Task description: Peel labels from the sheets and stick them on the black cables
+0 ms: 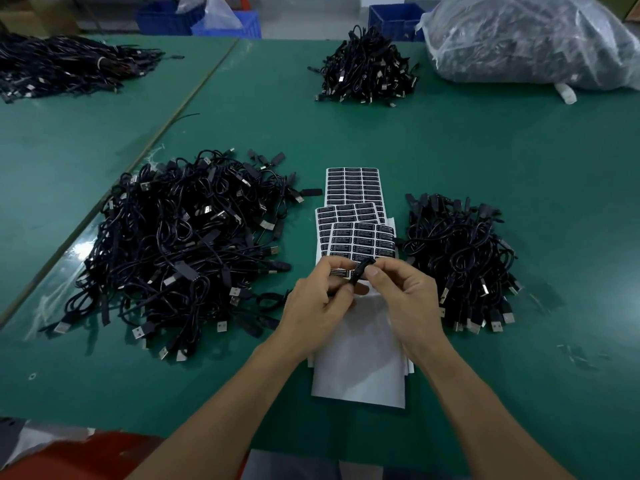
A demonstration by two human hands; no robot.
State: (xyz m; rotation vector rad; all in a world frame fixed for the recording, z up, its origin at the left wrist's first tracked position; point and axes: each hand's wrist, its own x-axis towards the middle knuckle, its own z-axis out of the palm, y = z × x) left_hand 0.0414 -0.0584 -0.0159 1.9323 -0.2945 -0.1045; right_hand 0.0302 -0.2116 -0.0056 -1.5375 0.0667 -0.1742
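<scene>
Fingers hide most of the black cable [362,270], which the left hand [317,303] and right hand [403,299] both pinch; a black label [339,272] with unreadable white print sits just beside it.

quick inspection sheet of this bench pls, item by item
surface: green table, scuffed, with a seam running along its left part.
job's things: label sheets fanned at centre; blank white sheets under the wrists.
clutter: loose wire; small white roll by the bag.
grippers: left hand and right hand both pinch the held cable above the sheets.
cables: left pile, right pile, far pile, far-left pile, all black and tangled.
surroundings: clear bag with dark contents; blue crates behind.
</scene>
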